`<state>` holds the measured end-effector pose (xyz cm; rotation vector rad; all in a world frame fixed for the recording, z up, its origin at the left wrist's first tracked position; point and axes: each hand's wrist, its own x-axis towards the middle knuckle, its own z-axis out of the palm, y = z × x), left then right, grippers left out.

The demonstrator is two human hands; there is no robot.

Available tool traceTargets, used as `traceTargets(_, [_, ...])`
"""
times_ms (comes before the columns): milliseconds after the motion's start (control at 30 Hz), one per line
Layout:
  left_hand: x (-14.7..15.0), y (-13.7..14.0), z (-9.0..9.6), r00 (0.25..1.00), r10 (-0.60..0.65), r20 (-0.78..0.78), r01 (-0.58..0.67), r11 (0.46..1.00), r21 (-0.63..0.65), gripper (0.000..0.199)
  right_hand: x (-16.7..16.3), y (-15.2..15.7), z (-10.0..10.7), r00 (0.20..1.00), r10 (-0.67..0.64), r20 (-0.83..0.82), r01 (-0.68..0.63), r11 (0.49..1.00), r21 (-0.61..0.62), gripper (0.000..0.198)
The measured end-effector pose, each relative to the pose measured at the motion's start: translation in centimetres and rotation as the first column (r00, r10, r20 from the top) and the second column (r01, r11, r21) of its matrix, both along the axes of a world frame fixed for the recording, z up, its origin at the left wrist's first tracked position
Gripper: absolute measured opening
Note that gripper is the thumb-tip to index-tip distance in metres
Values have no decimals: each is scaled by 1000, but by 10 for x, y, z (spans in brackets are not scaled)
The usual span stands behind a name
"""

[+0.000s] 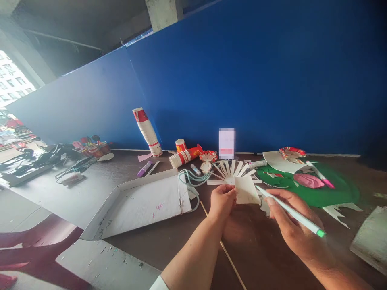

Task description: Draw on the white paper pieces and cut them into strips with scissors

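Observation:
My left hand [223, 200] pinches the left edge of a small off-white piece of paper [247, 191] above the table. In my right hand [292, 219] is a white marker pen [294, 213] with a green end, its tip pointing at the paper's right edge. Whether the tip touches the paper I cannot tell. Just behind the paper lies a white paper piece cut into a fan of strips [231, 171]. To the right, a green sheet [317, 195] carries a pink oval piece [308, 181] and a pink-and-white marker [321, 175].
A white box lid [136, 205] sits left of my arm, with pale coiled tubing [198, 183] beside it. Stacked paper cups [148, 133] stand against the blue partition [256, 80]; more cups [186, 156] lie nearby. A thin wooden stick [231, 262] runs under my left arm.

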<state>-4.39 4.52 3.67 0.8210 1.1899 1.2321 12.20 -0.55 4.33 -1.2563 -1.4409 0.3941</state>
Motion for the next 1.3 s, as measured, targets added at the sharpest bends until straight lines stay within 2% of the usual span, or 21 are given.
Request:
traceTargets(167, [-2, 2, -3, 997, 7, -82, -7, 1000, -4, 4, 0, 2, 6, 997, -44, -68, 43, 999, -29, 24])
traceTargets(300, [-6, 2, -2, 978, -19, -207, 19, 1000, -3, 4, 3, 7, 7, 994, -88, -72, 77, 988, -133, 33])
traceTargets(567, [-17, 2, -3, 870, -98, -483, 122, 992, 18, 12, 20, 22, 4, 989, -149, -2, 140, 932, -335, 43])
traceTargets(667, [-21, 2, -3, 823, -123, -554, 169, 985, 33, 17, 35, 28, 2, 979, -198, 41, 200, 920, -337, 38])
traceTargets(767, [-23, 0, -1, 794, -155, -587, 216, 976, 34, 18, 50, 33, -1, 956, -219, 194, 277, 890, -362, 34])
traceTargets(867, [-23, -1, 2, 779, -162, -605, 238, 970, 47, 20, 58, 38, -6, 927, -161, 339, 303, 855, -421, 34])
traceTargets(1000, [-23, -3, 4, 766, -163, -622, 245, 969, 47, 23, 59, 42, -15, 880, -98, 465, 324, 840, -435, 36])
traceTargets(1167, [-23, -3, 6, 750, -153, -643, 223, 974, 29, 23, 55, 40, -14, 893, -89, 441, 314, 826, -468, 39])
traceTargets(1300, [-23, -3, 6, 740, -152, -655, 207, 978, 7, 22, 50, 35, -8, 937, -113, 331, 258, 862, -437, 37])
